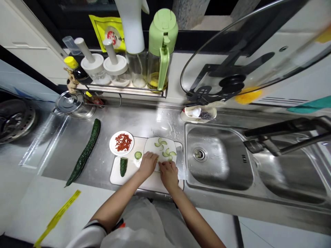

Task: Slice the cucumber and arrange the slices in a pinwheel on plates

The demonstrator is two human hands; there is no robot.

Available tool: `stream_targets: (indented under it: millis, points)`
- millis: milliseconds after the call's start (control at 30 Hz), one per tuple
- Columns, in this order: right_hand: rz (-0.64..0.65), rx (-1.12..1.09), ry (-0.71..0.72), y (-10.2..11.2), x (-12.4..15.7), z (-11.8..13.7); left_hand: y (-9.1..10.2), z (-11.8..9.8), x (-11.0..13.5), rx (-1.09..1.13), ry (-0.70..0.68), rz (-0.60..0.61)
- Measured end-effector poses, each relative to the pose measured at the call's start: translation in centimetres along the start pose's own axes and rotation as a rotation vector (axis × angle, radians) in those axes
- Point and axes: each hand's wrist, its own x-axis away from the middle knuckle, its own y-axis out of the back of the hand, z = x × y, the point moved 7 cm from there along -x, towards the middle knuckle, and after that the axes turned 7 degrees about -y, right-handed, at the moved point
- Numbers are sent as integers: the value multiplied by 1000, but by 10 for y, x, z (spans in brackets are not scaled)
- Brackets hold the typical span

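Observation:
My left hand point(147, 164) and my right hand point(168, 174) rest together on the near edge of a white oval plate point(151, 146) that lies on a white cutting board point(131, 172). Several thin cucumber slices point(165, 151) are laid out on the plate. Both hands have their fingers curled at the plate's rim, where something small may be pinched; I cannot make it out. One round cucumber slice point(138, 155) and a cucumber end piece point(123, 166) lie on the board left of my left hand.
A small white dish of red goji berries point(121, 143) sits at the board's far left corner. A whole cucumber point(84, 153) lies on the steel counter to the left. The sink point(218, 158) is right beside the board. A condiment rack point(124, 74) and a glass lid point(248, 51) stand behind.

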Motion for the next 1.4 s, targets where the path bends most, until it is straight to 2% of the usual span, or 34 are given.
stream_targets:
  millis: [300, 433, 533, 667, 800, 1000, 1400]
  points:
    - [12, 41, 27, 4, -2, 6, 1, -1, -1, 3, 7, 1]
    - [11, 17, 19, 4, -1, 4, 10, 1, 1, 41, 5, -29]
    - [-13, -28, 10, 7, 2, 1, 27, 13, 9, 65, 59, -102]
    - [-45, -100, -17, 13, 4, -3, 50, 41, 32, 11, 230, -197]
    - [-46, -153, -37, 16, 6, -7, 60, 61, 51, -189, 359, -136]
    - [-61, -170, -22, 17, 9, -5, 59, 63, 52, -370, 327, -91]
    - [-54, -191, -38, 19, 14, -6, 55, 66, 50, -384, 355, -104]
